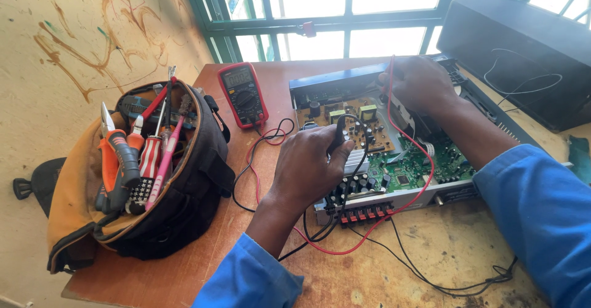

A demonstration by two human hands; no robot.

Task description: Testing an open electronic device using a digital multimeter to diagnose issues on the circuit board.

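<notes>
In tool bag (pixel 184 209): pliers (pixel 117 160), screwdrivers (pixel 161 160); hands (pixel 308 166) w/ probes

**A small electronics repair workshop**

This looks like a modest repair bench, not a home room or an office. A worn wooden table (pixel 203 271) with stained, scuffed boards carries an opened amplifier (pixel 394 154) with its cover off and its green and brown circuit boards bare. A red multimeter (pixel 244 94) lies beside it, with red and black test leads trailing across the table. An open tool bag (pixel 154 178) stands at the edge, packed with pliers and screwdrivers. The plastered wall (pixel 74 49) is smeared with brown marks, a green-framed window (pixel 345 24) lets in daylight, and a black speaker box (pixel 523 55) waits behind the amplifier.
</notes>
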